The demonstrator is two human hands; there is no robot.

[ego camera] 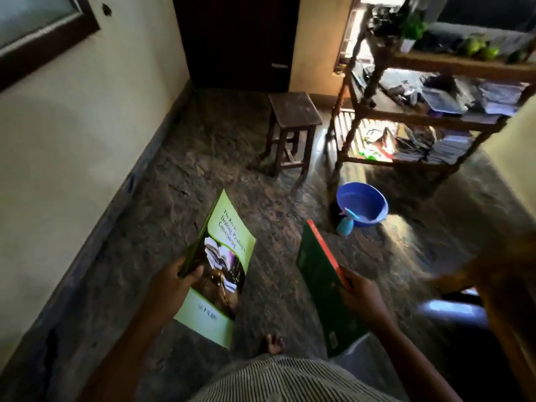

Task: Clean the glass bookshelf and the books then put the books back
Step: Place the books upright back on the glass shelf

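Seen from above by a standing person: a striped shirt front (278, 378) fills the bottom edge, with one bare foot (272, 343) just past it on the mottled brown stone floor (203, 158).

The left hand (171, 282) has its grip closed on the spine edge of a light green paperback book (220, 265), thumb on the front cover. The title reads "The Key to Drafting, Pleading & Conveyancing". The right hand (359, 294) has its grip closed on a dark green book with a red edge (322, 280), thumb on the cover, fingers hidden behind. Both books are held tilted above the floor, nearer than the round blue plastic basin (374, 198): the paperback is well to the basin's left, the dark green book near it.

A pale blue spray bottle (345, 224) stands just beside the basin's near left side. Beyond the basin to the left stands a small dark wooden stool (293, 111). Beyond it to the right stands an open wooden shelf unit (406, 114) stacked with papers and books. Farthest, behind the stool, is a dark door (235, 39).
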